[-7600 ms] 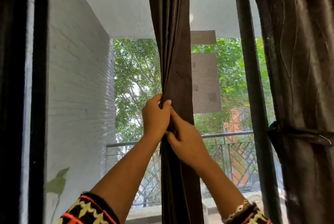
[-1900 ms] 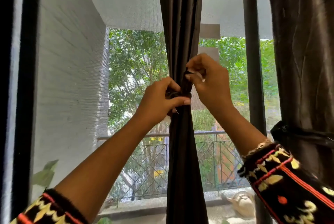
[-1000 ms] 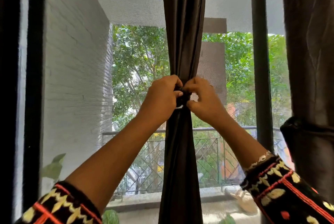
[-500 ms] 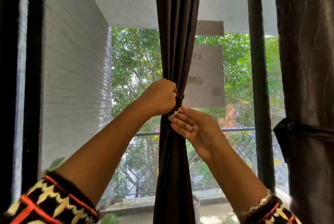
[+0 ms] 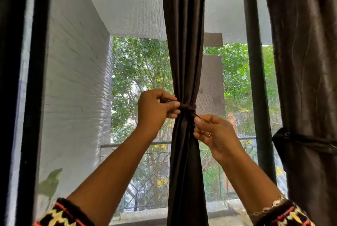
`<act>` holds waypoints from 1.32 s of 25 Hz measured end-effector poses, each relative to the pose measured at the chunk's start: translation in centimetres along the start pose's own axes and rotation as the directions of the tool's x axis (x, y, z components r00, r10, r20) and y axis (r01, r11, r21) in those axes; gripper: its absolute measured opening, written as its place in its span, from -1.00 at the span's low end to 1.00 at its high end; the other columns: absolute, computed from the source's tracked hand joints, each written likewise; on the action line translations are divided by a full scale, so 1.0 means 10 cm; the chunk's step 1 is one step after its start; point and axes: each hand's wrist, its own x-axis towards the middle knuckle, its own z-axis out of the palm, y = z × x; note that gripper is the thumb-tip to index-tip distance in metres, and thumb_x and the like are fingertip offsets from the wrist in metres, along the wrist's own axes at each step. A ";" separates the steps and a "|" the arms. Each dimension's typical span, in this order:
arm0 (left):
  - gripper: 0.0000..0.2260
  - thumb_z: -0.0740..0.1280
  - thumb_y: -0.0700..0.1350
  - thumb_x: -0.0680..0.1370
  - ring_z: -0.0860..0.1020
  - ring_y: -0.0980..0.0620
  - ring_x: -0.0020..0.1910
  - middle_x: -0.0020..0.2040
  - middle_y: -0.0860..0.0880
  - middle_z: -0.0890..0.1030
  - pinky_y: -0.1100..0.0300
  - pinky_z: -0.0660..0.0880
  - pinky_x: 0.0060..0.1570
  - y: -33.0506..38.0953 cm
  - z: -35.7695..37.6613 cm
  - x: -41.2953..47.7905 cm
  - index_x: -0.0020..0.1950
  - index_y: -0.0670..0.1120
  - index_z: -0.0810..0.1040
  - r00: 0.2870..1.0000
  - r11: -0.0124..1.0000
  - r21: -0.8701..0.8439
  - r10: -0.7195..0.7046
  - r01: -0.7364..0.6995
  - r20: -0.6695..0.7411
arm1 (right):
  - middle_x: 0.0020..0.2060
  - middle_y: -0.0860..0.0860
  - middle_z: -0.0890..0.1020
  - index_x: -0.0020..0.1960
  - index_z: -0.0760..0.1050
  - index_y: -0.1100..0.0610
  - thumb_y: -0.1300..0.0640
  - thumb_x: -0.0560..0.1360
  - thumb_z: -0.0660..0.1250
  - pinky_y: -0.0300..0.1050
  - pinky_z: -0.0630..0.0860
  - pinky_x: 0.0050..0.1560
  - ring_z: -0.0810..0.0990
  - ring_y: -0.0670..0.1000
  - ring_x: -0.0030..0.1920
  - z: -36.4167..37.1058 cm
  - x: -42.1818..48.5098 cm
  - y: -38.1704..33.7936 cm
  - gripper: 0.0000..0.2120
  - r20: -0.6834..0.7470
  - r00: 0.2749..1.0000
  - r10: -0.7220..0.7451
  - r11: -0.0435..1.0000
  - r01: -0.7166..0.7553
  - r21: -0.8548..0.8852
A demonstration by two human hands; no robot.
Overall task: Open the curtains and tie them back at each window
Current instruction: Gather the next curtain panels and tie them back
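Observation:
A dark brown curtain (image 5: 184, 43) hangs gathered into a narrow bunch in the middle of the window. A dark tie-back cord (image 5: 189, 107) is wrapped around it at its waist. My left hand (image 5: 155, 109) grips one end of the cord just left of the curtain. My right hand (image 5: 213, 132) pinches the other end just below and right of the wrap. A second brown curtain (image 5: 306, 61) hangs at the right edge, cinched by its own tie-back (image 5: 299, 139).
A dark window frame post (image 5: 255, 79) stands between the two curtains, another dark frame (image 5: 34, 79) at the left. Through the mesh screen I see a white brick wall (image 5: 76, 88), a balcony railing (image 5: 138, 145) and trees.
My left hand has pulled a cord end out to the left. My right hand, open under the knot half a second ago, now pinches the other end at the right.

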 end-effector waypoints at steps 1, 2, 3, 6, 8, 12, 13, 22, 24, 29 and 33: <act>-0.83 0.36 -0.46 0.39 0.57 0.08 -0.54 -0.41 -0.16 0.55 0.23 0.56 -0.45 -0.01 -0.01 0.00 -0.29 -0.21 0.52 1.000 1.000 -0.008 -0.013 0.013 -0.002 | -0.52 0.00 0.52 -0.26 0.47 0.21 0.37 0.43 0.32 -0.30 0.51 -0.46 0.51 -0.12 -0.53 -0.04 0.01 -0.02 -0.86 0.006 1.000 -0.004 1.000 0.004 -0.027; -0.83 0.37 -0.45 0.39 0.57 0.07 -0.54 -0.41 -0.16 0.55 0.24 0.56 -0.46 -0.02 -0.02 0.00 -0.29 -0.21 0.52 1.000 1.000 -0.005 -0.019 0.019 -0.003 | -0.54 -0.01 0.51 -0.28 0.46 0.22 0.39 0.44 0.31 -0.30 0.51 -0.46 0.51 -0.12 -0.54 -0.09 0.03 -0.04 -0.85 0.012 1.000 -0.009 0.998 0.010 -0.057; -0.83 0.37 -0.45 0.39 0.57 0.06 -0.55 -0.41 -0.16 0.55 0.25 0.55 -0.48 -0.02 -0.04 0.01 -0.30 -0.21 0.52 1.000 1.000 -0.003 -0.021 0.021 -0.006 | -0.55 -0.01 0.51 -0.28 0.46 0.24 0.40 0.44 0.30 -0.30 0.50 -0.47 0.50 -0.12 -0.54 -0.12 0.04 -0.06 -0.85 0.019 1.000 -0.018 0.996 0.019 -0.083; -0.84 0.37 -0.43 0.40 0.57 0.06 -0.55 -0.41 -0.17 0.55 0.27 0.55 -0.50 -0.02 -0.14 0.09 -0.30 -0.21 0.53 0.999 1.000 -0.012 -0.027 0.027 -0.021 | -0.56 0.03 0.48 -0.28 0.46 0.29 0.44 0.44 0.28 -0.29 0.50 -0.49 0.49 -0.11 -0.56 -0.23 0.06 -0.11 -0.85 0.023 0.999 -0.048 0.991 0.051 -0.121; -0.85 0.40 -0.41 0.39 0.58 0.03 -0.49 -0.38 -0.15 0.56 0.21 0.56 -0.44 -0.04 -0.18 0.14 -0.30 -0.20 0.55 0.998 0.999 0.033 -0.017 0.019 -0.057 | -0.54 0.06 0.47 -0.30 0.47 0.30 0.45 0.44 0.28 -0.29 0.49 -0.49 0.48 -0.09 -0.55 -0.27 0.08 -0.14 -0.84 0.019 0.998 -0.062 0.987 0.064 -0.146; -0.88 0.41 -0.39 0.39 0.57 0.07 -0.40 -0.35 -0.08 0.56 0.17 0.57 -0.39 -0.21 -0.11 0.02 -0.26 -0.20 0.56 0.993 0.999 0.044 -0.012 0.018 -0.121 | -0.53 0.08 0.46 -0.31 0.46 0.29 0.45 0.43 0.30 -0.28 0.48 -0.49 0.46 -0.08 -0.55 -0.26 0.04 -0.03 -0.83 -0.018 0.986 -0.167 0.959 0.158 -0.235; -0.85 0.40 -0.40 0.38 0.56 0.12 -0.44 -0.36 -0.07 0.56 0.22 0.56 -0.43 -0.27 -0.07 -0.05 -0.28 -0.18 0.55 0.992 1.000 0.028 -0.002 0.005 -0.123 | -0.53 0.07 0.46 -0.32 0.46 0.29 0.45 0.42 0.31 -0.27 0.48 -0.49 0.46 -0.09 -0.54 -0.24 0.00 0.03 -0.82 -0.018 0.978 -0.208 0.942 0.195 -0.272; -0.74 0.44 -0.37 0.36 0.55 0.17 -0.32 -0.34 0.06 0.57 0.35 0.50 -0.26 -0.40 0.30 -0.17 -0.34 -0.03 0.51 0.965 0.972 0.154 0.202 -0.177 -0.166 | -0.57 -0.04 0.47 -0.38 0.46 0.13 0.38 0.35 0.43 -0.07 0.38 -0.30 0.43 0.02 -0.44 -0.13 -0.20 0.53 -0.74 -0.044 0.932 -0.360 0.824 0.295 -0.484; -0.68 0.44 -0.36 0.36 0.57 0.15 -0.31 -0.34 0.09 0.57 0.28 0.53 -0.23 -0.44 0.27 -0.17 -0.35 0.05 0.49 0.971 0.978 0.134 0.181 -0.160 -0.159 | -0.58 -0.01 0.48 -0.38 0.47 0.16 0.41 0.34 0.44 -0.12 0.36 -0.29 0.44 0.03 -0.44 -0.17 -0.12 0.51 -0.75 -0.039 0.951 -0.306 0.861 0.259 -0.437; -0.80 0.47 -0.22 0.38 0.55 0.16 -0.25 -0.31 0.05 0.58 0.11 0.58 -0.20 -0.56 0.24 -0.05 -0.32 0.02 0.52 0.972 0.977 0.155 0.174 -0.150 -0.157 | -0.44 0.05 0.61 -0.36 0.53 0.17 0.27 0.33 0.49 -0.33 0.45 -0.26 0.59 0.00 -0.31 -0.17 0.10 0.46 -0.84 0.034 0.961 -0.274 0.809 0.249 -0.533; -0.84 0.42 -0.07 0.43 0.51 0.16 -0.07 -0.10 0.13 0.52 0.42 0.40 -0.14 -0.44 0.22 0.19 -0.15 0.11 0.46 0.937 0.947 0.206 0.286 -0.245 -0.201 | -0.36 0.06 0.60 -0.35 0.51 0.10 0.23 0.38 0.44 -0.34 0.43 -0.30 0.59 0.01 -0.25 -0.04 0.34 0.10 -0.82 -0.058 0.885 -0.462 0.776 0.372 -0.510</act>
